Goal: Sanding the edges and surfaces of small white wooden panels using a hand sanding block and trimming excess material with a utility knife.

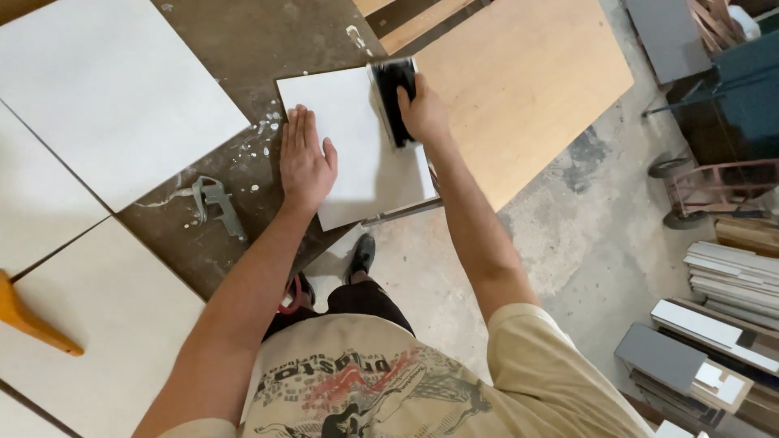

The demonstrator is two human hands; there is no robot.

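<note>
Left hand [306,158] flat, open on white panel [357,146]; right hand [422,109] grips black sanding block [393,97].

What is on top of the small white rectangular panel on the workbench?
On the small white rectangular panel, the left hand lies flat and the right hand grips a black sanding block. The block's underside is hidden.

The orange handle [32,320] at nine o'clock is cut by the frame edge; the right hand [422,109] hides part of what is perhaps a black sanding block [392,97].
</note>
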